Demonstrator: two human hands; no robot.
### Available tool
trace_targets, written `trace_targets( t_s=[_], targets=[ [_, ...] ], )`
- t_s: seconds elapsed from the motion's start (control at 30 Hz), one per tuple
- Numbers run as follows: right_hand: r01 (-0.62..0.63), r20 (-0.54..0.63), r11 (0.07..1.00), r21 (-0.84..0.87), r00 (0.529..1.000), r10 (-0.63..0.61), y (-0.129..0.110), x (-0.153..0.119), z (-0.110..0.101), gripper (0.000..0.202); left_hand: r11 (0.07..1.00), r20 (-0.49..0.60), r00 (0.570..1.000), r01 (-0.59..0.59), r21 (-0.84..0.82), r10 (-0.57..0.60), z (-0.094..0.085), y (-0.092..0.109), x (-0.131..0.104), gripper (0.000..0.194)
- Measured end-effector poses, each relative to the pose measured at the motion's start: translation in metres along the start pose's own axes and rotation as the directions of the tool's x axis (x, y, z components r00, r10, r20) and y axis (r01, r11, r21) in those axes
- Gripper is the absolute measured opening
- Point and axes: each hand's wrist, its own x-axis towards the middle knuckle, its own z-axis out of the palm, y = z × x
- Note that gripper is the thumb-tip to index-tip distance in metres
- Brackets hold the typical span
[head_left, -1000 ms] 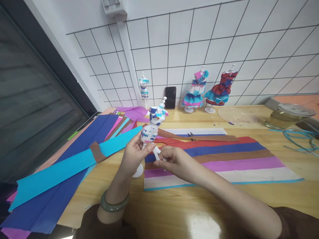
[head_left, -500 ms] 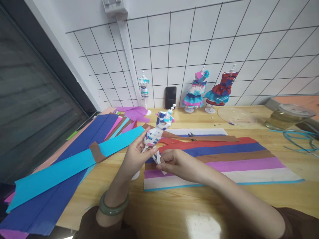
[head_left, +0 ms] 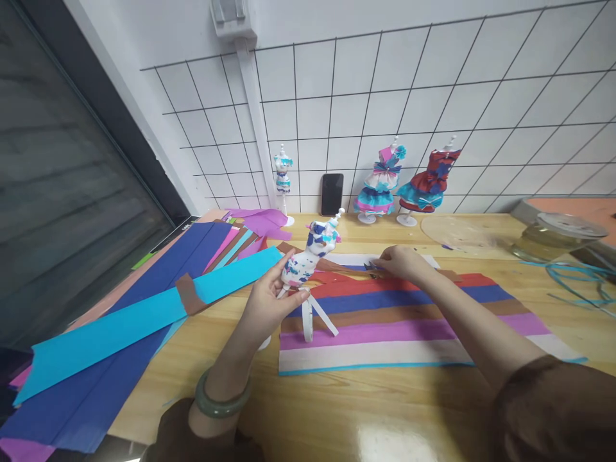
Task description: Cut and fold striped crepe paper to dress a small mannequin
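Note:
My left hand (head_left: 272, 295) is wrapped around the lower part of a small white dress form (head_left: 299, 264), tilted to the right, with blue, teal and pink patches on it. Below my left thumb hang a narrow white loop (head_left: 307, 321), perhaps a tape roll seen edge-on, and a slanting white strip (head_left: 326, 316). Farther back, my right hand (head_left: 402, 263) has its fingers pinched at a small pair of dark scissors (head_left: 369, 265); the fingers partly cover them. Under both lie crepe-paper strips (head_left: 366, 307) in red, blue, brown, purple and white.
A turquoise strip with a brown band (head_left: 110, 317) crosses dark blue paper (head_left: 72, 410) at left. Along the tiled wall stand a phone (head_left: 332, 194), a patched dress form (head_left: 283, 172) and two dressed forms (head_left: 378, 186). A clear spool (head_left: 553, 237) and blue cord (head_left: 577, 276) are at right.
My right hand has left the white strip below the dress form and moved back and right to the scissors. The strip and loop now hang free. My left hand keeps its hold.

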Motion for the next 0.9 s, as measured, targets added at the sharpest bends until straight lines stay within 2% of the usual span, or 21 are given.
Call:
trace_targets(
  t_s=[0.23,0.37,0.47,0.63,0.73,0.8,0.87,0.9],
  targets=[
    [-0.039,0.165,0.998,0.058,0.986,0.029,-0.005,0.01,0.013,0.027,1.0,0.004,1.0,-0.009,-0.003,0.009,0.0,-0.003,0.001,0.077],
    [-0.055,0.181,0.982,0.183,0.983,0.021,-0.005,0.002,0.014,0.027,1.0,0.002,1.0,-0.018,0.002,0.018,-0.001,-0.004,0.002,0.077],
    [-0.064,0.132,0.957,0.283,0.991,0.027,-0.002,-0.007,0.008,0.031,1.0,0.027,0.999,-0.024,0.005,0.024,-0.001,-0.004,0.002,0.076],
    [-0.056,-0.028,0.904,0.423,0.997,0.075,0.005,-0.017,-0.004,0.045,1.0,0.042,0.999,-0.026,-0.002,0.026,-0.001,-0.004,0.002,0.076],
    [0.039,-0.202,0.809,0.586,0.974,0.099,0.003,-0.021,-0.008,0.043,1.0,0.041,0.999,-0.014,-0.017,0.014,-0.001,-0.004,0.002,0.074],
    [0.196,-0.391,0.706,0.68,0.912,0.123,-0.002,-0.024,-0.009,0.039,1.0,0.036,0.999,-0.01,-0.027,0.011,-0.001,-0.005,0.002,0.073],
    [0.375,-0.576,0.61,0.698,0.8,0.167,-0.01,-0.03,-0.011,0.035,0.999,0.038,0.999,-0.002,-0.043,0.004,-0.001,-0.006,0.003,0.072],
    [0.446,-0.627,0.557,0.7,0.758,0.181,-0.014,-0.034,-0.012,0.033,0.999,0.041,0.999,0.004,-0.052,-0.002,-0.001,-0.006,0.003,0.071]
  ],
)
